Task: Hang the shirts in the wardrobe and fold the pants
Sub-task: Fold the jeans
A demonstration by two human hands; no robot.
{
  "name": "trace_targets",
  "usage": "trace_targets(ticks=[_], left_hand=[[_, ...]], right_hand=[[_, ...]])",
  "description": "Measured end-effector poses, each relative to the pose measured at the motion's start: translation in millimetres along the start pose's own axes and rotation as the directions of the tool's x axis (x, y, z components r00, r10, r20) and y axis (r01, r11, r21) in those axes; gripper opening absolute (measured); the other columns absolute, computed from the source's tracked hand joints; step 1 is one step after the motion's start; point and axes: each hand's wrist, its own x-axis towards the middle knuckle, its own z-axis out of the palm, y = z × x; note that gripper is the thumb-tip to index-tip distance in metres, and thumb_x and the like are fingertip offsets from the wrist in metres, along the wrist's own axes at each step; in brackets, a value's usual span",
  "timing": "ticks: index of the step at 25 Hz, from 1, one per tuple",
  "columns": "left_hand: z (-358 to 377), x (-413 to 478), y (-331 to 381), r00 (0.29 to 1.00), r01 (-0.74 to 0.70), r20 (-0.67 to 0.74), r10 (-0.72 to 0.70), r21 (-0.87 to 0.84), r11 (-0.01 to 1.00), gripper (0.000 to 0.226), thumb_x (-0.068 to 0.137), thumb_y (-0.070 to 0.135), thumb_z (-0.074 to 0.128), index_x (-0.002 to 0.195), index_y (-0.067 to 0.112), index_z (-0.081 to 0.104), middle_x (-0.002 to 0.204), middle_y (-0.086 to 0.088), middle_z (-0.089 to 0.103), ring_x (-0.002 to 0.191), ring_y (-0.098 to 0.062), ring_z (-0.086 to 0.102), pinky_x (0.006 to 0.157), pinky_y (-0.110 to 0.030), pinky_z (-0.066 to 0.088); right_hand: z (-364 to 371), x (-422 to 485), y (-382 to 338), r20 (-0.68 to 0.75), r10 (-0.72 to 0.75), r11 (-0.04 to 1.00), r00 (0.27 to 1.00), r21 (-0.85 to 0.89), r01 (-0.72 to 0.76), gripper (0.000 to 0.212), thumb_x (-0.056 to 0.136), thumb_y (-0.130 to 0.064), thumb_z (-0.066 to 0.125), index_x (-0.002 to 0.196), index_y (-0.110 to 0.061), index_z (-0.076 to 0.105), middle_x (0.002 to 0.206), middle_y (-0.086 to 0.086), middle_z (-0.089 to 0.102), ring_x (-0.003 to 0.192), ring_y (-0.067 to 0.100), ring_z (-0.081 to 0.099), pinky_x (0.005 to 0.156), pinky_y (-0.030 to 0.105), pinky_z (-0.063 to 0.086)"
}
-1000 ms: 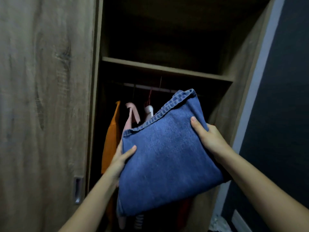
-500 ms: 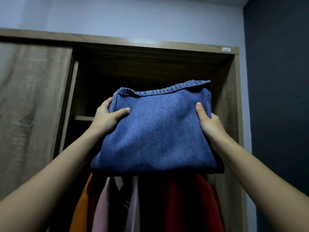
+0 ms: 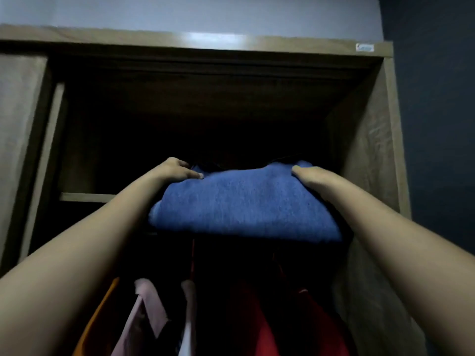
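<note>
The folded jeans (image 3: 244, 201) sit at the level of the upper shelf (image 3: 87, 197) of the wardrobe (image 3: 367, 163), in the right part of the opening. Their far edge reaches into the dark top compartment; their near edge overhangs the shelf front. Whether the jeans rest on the shelf board cannot be told.

Left hand (image 3: 177, 170): grips the left far corner of the jeans, thumb pressed on the top face, fingers curled over the edge.

Right hand (image 3: 308, 176): holds the right far corner, thumb laid on the top face. The other fingers are hidden behind the fabric, so how far they curl cannot be told.

Both forearms extend upward from the bottom corners of the view.

Below the shelf hang an orange shirt (image 3: 102, 317), a pink shirt (image 3: 149, 309) and a red shirt (image 3: 257, 330), side by side. A sliding door (image 3: 18, 124) covers the left section of the wardrobe.
</note>
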Motion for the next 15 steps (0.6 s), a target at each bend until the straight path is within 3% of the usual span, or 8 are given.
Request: trace_targets(ticks=[3, 5, 7, 8, 10, 11, 13, 15], left_hand=[[-9, 2, 4, 0.980, 0.088, 0.141, -0.140, 0.327, 0.941, 0.047, 0.079, 0.035, 0.072, 0.116, 0.008, 0.064, 0.114, -0.007, 0.067, 0.105, -0.021, 0.062, 0.088, -0.033, 0.049], [-20, -10, 19, 0.986, 0.068, 0.111, -0.125, 0.418, 0.906, 0.053, 0.077, 0.048, 0.069, 0.116, 0.013, 0.065, 0.112, -0.005, 0.068, 0.102, -0.022, 0.063, 0.088, -0.033, 0.049], [-24, -33, 36, 0.988, -0.151, 0.050, 0.143, 0.362, 0.920, 0.054, 0.080, 0.058, 0.060, 0.119, 0.021, 0.064, 0.115, 0.004, 0.065, 0.106, -0.015, 0.060, 0.089, -0.028, 0.045], [-20, -51, 39, 0.929, -0.362, 0.073, 0.362, 0.372, 0.855, 0.057, 0.080, 0.064, 0.053, 0.119, 0.024, 0.064, 0.114, 0.009, 0.063, 0.107, -0.011, 0.059, 0.090, -0.026, 0.044], [-3, -101, 33, 0.657, -0.713, 0.252, 0.710, 0.512, 0.479, 0.079, 0.073, 0.080, 0.038, 0.125, 0.024, 0.060, 0.122, 0.004, 0.063, 0.110, -0.017, 0.061, 0.093, -0.031, 0.048], [7, -117, 19, 0.549, -0.727, 0.335, 0.765, 0.644, 0.240, 0.089, 0.070, 0.084, 0.035, 0.131, 0.023, 0.054, 0.129, -0.002, 0.060, 0.113, -0.024, 0.060, 0.093, -0.038, 0.049], [25, -124, -11, 0.498, -0.569, 0.394, 0.772, 0.821, -0.051, 0.082, 0.072, 0.073, 0.036, 0.139, 0.026, 0.041, 0.137, -0.012, 0.053, 0.112, -0.039, 0.059, 0.086, -0.050, 0.049], [34, -121, -20, 0.475, -0.478, 0.351, 0.807, 0.873, -0.098, 0.060, 0.082, 0.044, 0.038, 0.139, 0.028, 0.035, 0.130, -0.021, 0.056, 0.101, -0.047, 0.062, 0.074, -0.051, 0.053]], right_hand=[[1, 14, 5, 0.085, 0.002, 0.974, 0.996, -0.226, 0.017, 0.053, 0.066, -0.056, 0.046, 0.106, -0.025, 0.065, 0.115, -0.001, 0.064, 0.096, 0.021, 0.059, 0.087, 0.028, 0.044], [-3, 4, -1, 0.144, 0.047, 0.955, 0.988, -0.297, -0.002, 0.045, 0.075, -0.049, 0.049, 0.104, -0.020, 0.067, 0.110, 0.001, 0.064, 0.086, 0.021, 0.058, 0.073, 0.025, 0.047], [-3, 0, -4, 0.212, 0.079, 0.961, 0.974, -0.277, -0.018, 0.029, 0.093, -0.025, 0.046, 0.108, -0.008, 0.063, 0.101, 0.009, 0.058, 0.074, 0.023, 0.055, 0.054, 0.023, 0.038], [-5, 0, -5, 0.217, 0.072, 0.957, 0.973, -0.289, -0.006, 0.030, 0.095, -0.021, 0.045, 0.113, -0.003, 0.062, 0.101, 0.012, 0.057, 0.078, 0.026, 0.058, 0.051, 0.023, 0.035], [-5, -4, -8, 0.236, 0.066, 0.951, 0.970, -0.309, 0.010, 0.035, 0.096, -0.020, 0.044, 0.121, 0.000, 0.058, 0.116, 0.016, 0.060, 0.099, 0.030, 0.059, 0.057, 0.024, 0.037], [-6, -4, -10, 0.229, 0.068, 0.951, 0.971, -0.309, 0.006, 0.036, 0.096, -0.020, 0.044, 0.123, 0.000, 0.057, 0.123, 0.017, 0.059, 0.108, 0.030, 0.058, 0.066, 0.023, 0.038], [-5, -3, -8, 0.232, 0.053, 0.951, 0.971, -0.308, 0.022, 0.037, 0.096, -0.020, 0.044, 0.125, -0.001, 0.056, 0.130, 0.016, 0.056, 0.118, 0.029, 0.054, 0.079, 0.024, 0.038], [-2, -5, -3, 0.204, 0.050, 0.954, 0.978, -0.300, 0.014, 0.041, 0.096, -0.027, 0.043, 0.128, -0.005, 0.054, 0.133, 0.013, 0.054, 0.123, 0.029, 0.051, 0.091, 0.028, 0.039]])
